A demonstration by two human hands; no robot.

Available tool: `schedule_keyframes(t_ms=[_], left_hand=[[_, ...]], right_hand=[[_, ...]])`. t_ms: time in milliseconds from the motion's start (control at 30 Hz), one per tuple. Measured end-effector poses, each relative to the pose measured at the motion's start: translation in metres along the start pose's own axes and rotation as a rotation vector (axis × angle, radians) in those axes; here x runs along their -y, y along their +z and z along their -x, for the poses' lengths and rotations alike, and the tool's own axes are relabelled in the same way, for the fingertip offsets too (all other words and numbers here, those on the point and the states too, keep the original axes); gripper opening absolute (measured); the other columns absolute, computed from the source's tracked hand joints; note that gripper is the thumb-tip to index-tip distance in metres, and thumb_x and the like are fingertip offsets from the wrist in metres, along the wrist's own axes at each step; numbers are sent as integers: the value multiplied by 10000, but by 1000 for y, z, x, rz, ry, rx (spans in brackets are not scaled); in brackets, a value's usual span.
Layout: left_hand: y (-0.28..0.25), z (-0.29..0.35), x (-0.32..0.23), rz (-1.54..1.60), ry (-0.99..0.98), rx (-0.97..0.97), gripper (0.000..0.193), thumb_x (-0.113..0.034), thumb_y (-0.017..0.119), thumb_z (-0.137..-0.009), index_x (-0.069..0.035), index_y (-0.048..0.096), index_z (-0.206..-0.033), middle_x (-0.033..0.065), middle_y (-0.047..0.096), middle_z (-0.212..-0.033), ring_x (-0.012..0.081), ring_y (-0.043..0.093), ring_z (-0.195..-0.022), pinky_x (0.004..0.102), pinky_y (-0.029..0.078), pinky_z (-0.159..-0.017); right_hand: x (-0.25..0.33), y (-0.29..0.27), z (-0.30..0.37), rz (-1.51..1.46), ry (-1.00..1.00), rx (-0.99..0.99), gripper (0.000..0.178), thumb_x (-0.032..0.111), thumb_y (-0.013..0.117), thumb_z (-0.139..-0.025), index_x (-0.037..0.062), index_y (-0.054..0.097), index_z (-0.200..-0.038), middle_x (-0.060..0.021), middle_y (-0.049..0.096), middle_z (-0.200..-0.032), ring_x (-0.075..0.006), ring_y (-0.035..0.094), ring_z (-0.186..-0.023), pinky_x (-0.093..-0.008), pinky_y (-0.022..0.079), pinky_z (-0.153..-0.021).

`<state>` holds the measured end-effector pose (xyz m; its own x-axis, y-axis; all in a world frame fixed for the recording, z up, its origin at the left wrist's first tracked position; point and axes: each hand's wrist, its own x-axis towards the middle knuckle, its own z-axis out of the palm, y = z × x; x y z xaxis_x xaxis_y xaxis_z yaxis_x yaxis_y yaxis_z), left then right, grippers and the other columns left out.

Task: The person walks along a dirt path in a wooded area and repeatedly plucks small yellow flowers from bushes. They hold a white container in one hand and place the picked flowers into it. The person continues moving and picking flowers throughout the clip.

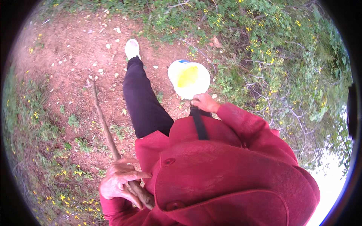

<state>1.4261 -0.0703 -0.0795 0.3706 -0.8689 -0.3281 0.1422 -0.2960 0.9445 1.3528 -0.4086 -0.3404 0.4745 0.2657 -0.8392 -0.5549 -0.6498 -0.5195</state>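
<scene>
My left hand (121, 181) is wrapped round the upper part of a long brown wooden stick (103, 119). The stick slants down and away from me, its far tip near the ground. At the near rim of a white bucket (176, 73), my right hand (205, 102) is closed with its fingers at the edge. Bright yellow contents (187, 76) lie inside, too washed out by glare to tell their kind. A blue patch marks the bucket's far side.
A reddish dirt path (86, 45) strewn with pale petals or leaves runs ahead. Thorny bushes (260, 64) with small yellow flowers crowd the right side. Low greenery (41, 150) grows on the left. My foot in a white shoe (132, 49) is forward; a dark strap (199, 124) hangs at my front.
</scene>
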Motion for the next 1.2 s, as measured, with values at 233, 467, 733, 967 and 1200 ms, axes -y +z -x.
schedule_keyframes(t_ms=[233,467,733,967,1200], left_hand=[[39,-15,8,-271,242,-788,446,-421,472,-869,-57,612,-653,4,527,-488,160,560,-544,355,471,-685],[47,-58,21,-371,301,-959,360,-324,501,-798,1,638,-872,111,623,-772,295,582,-747,385,436,-743],[144,34,86,-442,-503,-1035,304,-58,499,-851,20,492,-1145,171,519,-1125,257,521,-1017,348,406,-894],[232,100,12,294,-647,-447,554,-237,580,-833,-53,357,-1306,165,566,-1103,291,494,-1106,385,415,-907],[269,76,-3,-248,-872,-972,270,-291,619,-793,-42,535,-856,76,558,-743,158,547,-659,329,417,-542]], right_hand=[[153,-16,80,-215,-910,203,580,300,636,-773,30,416,-1237,-158,445,-1243,-279,440,-1166,-370,349,-977],[218,-18,140,-159,-1304,41,584,360,687,-740,50,463,-1181,-106,439,-1261,-304,352,-1226,-420,264,-1024],[186,14,148,-583,-1002,164,309,90,631,-809,21,484,-1072,-114,524,-1181,-167,492,-1102,-306,379,-942],[173,15,145,-448,-988,179,253,47,590,-833,39,465,-1053,-100,505,-1192,-149,461,-1123,-305,349,-966],[163,24,149,-384,-1027,140,283,150,609,-840,61,469,-1070,-49,517,-1179,-125,480,-1084,-283,363,-941]])
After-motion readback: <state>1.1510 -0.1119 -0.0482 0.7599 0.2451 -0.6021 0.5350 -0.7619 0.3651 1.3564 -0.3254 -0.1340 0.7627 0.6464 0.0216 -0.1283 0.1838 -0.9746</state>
